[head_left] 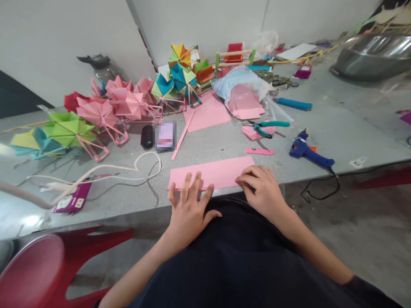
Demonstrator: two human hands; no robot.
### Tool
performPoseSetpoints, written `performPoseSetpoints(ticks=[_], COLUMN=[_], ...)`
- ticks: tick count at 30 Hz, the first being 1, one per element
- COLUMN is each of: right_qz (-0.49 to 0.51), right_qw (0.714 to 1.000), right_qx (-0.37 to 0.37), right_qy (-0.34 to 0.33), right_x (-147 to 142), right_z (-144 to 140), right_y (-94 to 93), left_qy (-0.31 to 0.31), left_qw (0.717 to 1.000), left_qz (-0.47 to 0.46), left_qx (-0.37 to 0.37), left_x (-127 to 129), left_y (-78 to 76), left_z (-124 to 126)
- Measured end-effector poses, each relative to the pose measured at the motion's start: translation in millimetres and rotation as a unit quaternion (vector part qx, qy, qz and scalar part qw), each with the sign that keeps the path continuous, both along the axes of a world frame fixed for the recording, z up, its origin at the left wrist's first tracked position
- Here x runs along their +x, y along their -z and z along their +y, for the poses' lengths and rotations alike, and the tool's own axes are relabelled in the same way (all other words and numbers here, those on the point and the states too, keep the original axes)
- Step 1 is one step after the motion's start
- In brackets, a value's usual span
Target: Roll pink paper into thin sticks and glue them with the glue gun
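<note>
Left hand (189, 205) lies flat, fingers spread wide, its grip fully opened out and pressing down on the near left part of the pink paper strip (215, 171); right hand (260, 188) is curled, fingertips drawn together and bearing on the strip's right end, though whether it pinches the edge or just pushes on it is hard to tell, since the knuckles hide the fingertips. The strip lies lengthwise along the near edge of the grey desk (321, 128), right in front of the person's dark lap. Just beyond it sits a small pink cutter (259, 151), and to its right a blue glue gun (308, 152) with its black cord dropping off the desk edge. Further back, teal-handled pliers (268, 127) rest on a little stack of pink sheets, beside a larger pink sheet (210, 113) and a clear bag (242, 92) of more pink paper. A blurred-out phone-like patch (165, 135) can't be read. Folded paper pinwheel shapes (105, 113) in pink, green, blue and yellow crowd the left rear. A red stool (41, 269) is cut off at the lower left.
</note>
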State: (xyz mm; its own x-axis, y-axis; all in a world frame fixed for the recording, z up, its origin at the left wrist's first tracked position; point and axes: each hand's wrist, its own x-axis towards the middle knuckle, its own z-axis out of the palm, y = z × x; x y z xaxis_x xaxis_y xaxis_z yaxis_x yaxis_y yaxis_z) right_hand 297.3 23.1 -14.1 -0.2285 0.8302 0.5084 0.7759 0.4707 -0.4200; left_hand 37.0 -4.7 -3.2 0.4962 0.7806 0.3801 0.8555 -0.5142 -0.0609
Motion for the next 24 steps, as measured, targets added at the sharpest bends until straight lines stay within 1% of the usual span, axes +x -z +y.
performPoseSetpoints(ticks=[10,15,19,24], right_qz=[0.003,0.007,-0.003,-0.046], right_qw=[1.0,1.0,1.0,0.997], right_qx=[-0.004,0.003,0.019,0.041], right_qy=[0.0,-0.007,-0.021,-0.041], right_x=[1,2,2,1], right_z=[0,0,-1,-5], right_y=[2.5,4.1,3.4,-0.5], left_qy=[-0.034,-0.054,-0.066,-0.083], left_qw=[0.999,0.997,0.993,0.987], left_qz=[-0.018,-0.013,0.017,0.017], left_qx=[0.028,0.047,0.093,0.137], left_x=[-35,-60,-79,-90], left_y=[6.7,11.7,15.3,19.5], left_z=[-5,-9,-12,-12])
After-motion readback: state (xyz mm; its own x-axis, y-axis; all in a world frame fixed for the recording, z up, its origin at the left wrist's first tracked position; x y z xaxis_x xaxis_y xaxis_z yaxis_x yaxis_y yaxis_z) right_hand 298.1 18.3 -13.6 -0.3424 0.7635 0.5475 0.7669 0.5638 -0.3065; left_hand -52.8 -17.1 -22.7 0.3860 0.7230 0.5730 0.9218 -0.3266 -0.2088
